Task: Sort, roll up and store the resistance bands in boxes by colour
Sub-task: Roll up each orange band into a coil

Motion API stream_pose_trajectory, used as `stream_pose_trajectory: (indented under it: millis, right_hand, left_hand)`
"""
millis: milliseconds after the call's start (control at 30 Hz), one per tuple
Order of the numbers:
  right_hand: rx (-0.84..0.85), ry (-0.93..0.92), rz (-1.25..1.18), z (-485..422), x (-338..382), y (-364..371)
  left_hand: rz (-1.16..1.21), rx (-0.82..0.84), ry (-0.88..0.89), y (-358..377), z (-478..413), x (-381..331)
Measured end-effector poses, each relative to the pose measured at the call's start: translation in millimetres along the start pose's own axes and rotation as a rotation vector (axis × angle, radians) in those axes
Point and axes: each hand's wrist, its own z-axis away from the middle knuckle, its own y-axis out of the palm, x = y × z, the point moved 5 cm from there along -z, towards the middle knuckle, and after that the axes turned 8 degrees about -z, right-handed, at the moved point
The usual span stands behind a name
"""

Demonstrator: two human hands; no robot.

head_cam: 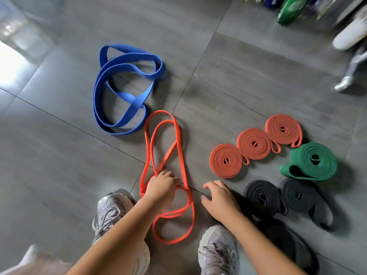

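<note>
- Your left hand (161,187) has its fingers curled round the strands of the loose orange band (179,143), roughly at the waist of its tangle of loops. It lies on the grey floor (59,155) between your two shoes.
- Your right hand (220,201) is apart from the left, with its fingers spread and relaxed. It grips nothing that I can make out, and it hovers just beside the nearer black roll (262,197).
- Expect this band to be light, limp and springy. It will probably twist back on itself unless you keep some tension in it.
- The rubber looks matte and grippy rather than slick, so a pinch should hold. I would take it at one end of the loop, lay the two strands flat against each other, and roll from that fold, with the free hand pressing the coil down.
- Three orange rolls (254,143) sit in a touching row to the right. The green roll (313,160) is beside them, and a second black roll (299,195) is just below it — that is the pattern to copy.
- The blue band (131,98) lies unrolled further out. It is much wider, so it will likely feel stiffer and heavier to coil.
- A loose black band (282,235) runs under your right forearm.
- No boxes are in view, so storing looks some way off.
</note>
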Motion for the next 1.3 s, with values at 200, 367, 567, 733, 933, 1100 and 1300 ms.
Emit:
stream_pose_trajectory:
  millis: [200,367,567,733,933,1100,1300]
  right_hand:
    - [-0.013,-0.068,-0.318,24,66,-64]
    - [-0.063,-0.250,-0.266,70,138,-144]
    - [-0.096,-0.445,-0.055,171,225,-205]
    - [-0.223,-0.536,-0.098,242,256,-228]
    - [-0.316,-0.560,-0.079,293,250,-213]
    - [-0.361,-0.526,-0.556,315,240,-203]
    - [-0.378,-0.634,-0.888,328,256,-225]
  left_hand:
    - [0.288,-0.254,0.066,-119,31,-20]
    - [0.500,-0.360,0.101,-224,87,-31]
    - [0.300,-0.442,0.168,-303,173,-42]
    - [0.364,-0.658,0.174,-347,248,-53]
    - [0.524,-0.746,0.209,-370,314,-71]
    - [0.553,-0.792,0.201,-371,344,-71]
    - [0.452,-0.517,-0.018,-290,318,-61]
